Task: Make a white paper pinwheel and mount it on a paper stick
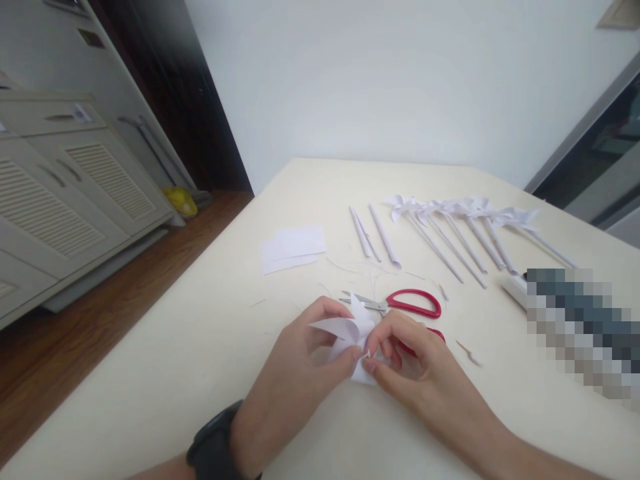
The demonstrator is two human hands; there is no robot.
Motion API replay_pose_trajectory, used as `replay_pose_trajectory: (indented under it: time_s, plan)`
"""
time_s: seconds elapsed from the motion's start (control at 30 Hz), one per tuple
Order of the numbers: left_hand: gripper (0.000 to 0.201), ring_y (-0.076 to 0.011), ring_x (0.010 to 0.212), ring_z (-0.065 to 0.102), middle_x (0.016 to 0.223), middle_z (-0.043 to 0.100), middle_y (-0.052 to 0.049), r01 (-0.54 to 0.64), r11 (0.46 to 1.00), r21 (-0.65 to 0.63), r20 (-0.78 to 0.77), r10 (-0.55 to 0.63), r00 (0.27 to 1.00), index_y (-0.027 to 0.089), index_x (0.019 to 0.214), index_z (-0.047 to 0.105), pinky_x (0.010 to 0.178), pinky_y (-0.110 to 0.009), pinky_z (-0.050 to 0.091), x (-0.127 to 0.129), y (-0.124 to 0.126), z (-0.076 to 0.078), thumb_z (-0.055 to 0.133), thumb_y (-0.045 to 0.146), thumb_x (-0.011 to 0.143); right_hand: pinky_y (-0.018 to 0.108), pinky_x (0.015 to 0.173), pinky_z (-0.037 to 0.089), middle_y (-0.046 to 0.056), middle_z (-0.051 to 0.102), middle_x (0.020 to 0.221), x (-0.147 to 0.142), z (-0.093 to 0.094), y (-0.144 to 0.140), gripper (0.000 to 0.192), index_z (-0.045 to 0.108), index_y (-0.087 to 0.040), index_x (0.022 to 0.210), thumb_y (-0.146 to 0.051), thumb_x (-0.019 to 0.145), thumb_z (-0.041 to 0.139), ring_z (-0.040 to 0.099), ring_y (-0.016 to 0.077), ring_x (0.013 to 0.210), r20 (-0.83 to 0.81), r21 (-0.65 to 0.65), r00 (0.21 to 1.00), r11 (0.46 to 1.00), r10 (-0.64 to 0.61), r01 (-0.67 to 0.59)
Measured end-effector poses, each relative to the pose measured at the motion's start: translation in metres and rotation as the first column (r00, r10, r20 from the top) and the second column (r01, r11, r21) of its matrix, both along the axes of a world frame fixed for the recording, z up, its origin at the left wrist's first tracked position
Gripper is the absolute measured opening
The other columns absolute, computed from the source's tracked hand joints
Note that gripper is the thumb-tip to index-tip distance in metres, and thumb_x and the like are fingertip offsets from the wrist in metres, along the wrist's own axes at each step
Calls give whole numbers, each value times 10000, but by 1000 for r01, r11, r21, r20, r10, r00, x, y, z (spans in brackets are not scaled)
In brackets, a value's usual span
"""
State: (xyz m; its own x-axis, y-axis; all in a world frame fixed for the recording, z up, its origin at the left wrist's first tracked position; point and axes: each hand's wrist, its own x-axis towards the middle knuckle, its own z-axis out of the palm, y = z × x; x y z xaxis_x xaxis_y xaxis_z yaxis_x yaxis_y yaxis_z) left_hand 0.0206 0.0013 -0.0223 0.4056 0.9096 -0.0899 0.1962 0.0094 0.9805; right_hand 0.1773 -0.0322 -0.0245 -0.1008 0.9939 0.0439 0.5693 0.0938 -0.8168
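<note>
A white paper pinwheel head point(345, 329), its blades curled, is between my two hands at the front middle of the table. My left hand point(315, 353) pinches it from the left, thumb near the centre. From the right, my right hand point(410, 360) pinches a small white tip at its middle; the fingers partly cover that spot. Just behind lies a pair of scissors point(414, 303) with red handles, blades slightly apart and pointing left, one handle partly hidden by my right hand.
Several finished paper pinwheels point(470, 223) lie in a row at the back right. Rolled paper sticks point(384, 237) rest left of them, and paper squares point(294, 250) lie further left. Thin paper scraps and a small pointed piece point(467, 352) are scattered about on the white table point(165, 393).
</note>
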Motion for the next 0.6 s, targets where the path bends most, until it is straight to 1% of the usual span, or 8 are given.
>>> replay_pose_trajectory:
  time_s: [0.13, 0.27, 0.4, 0.6]
  plan:
    - [131, -142, 698, 580, 814, 596, 2, 12, 998, -54, 17, -12, 1000, 213, 862, 469, 575, -213, 433, -1, -1, 2, 544, 183, 760, 267, 612, 359, -35, 458, 678, 3, 5, -4, 88, 522, -213, 729, -127, 748, 526, 457, 135, 673, 6, -42, 1000, 999, 4, -4]
    - [129, -132, 726, 576, 853, 588, 4, 18, 997, -71, 79, -12, 997, 221, 861, 466, 600, -206, 441, -1, -3, 3, 547, 197, 764, 261, 609, 355, -43, 455, 673, 6, 7, -6, 109, 509, -223, 725, -126, 772, 515, 458, 123, 661, -23, -20, 1000, 1000, 17, -17]
    - [135, -129, 743, 574, 825, 574, 15, 7, 999, -52, 113, -2, 994, 220, 849, 479, 615, -198, 444, -1, -4, 4, 550, 163, 750, 264, 604, 357, -39, 451, 663, 6, 7, -6, 114, 524, -225, 730, -119, 771, 524, 455, 124, 647, -29, 16, 999, 1000, 24, -24]
    - [152, -135, 758, 576, 798, 577, 24, -1, 999, -36, 112, 5, 994, 221, 837, 492, 643, -205, 452, -2, -5, 5, 571, 148, 729, 276, 616, 360, -43, 445, 664, 6, 5, -7, 131, 529, -232, 735, -104, 752, 547, 449, 125, 645, -30, 44, 999, 999, 18, -17]
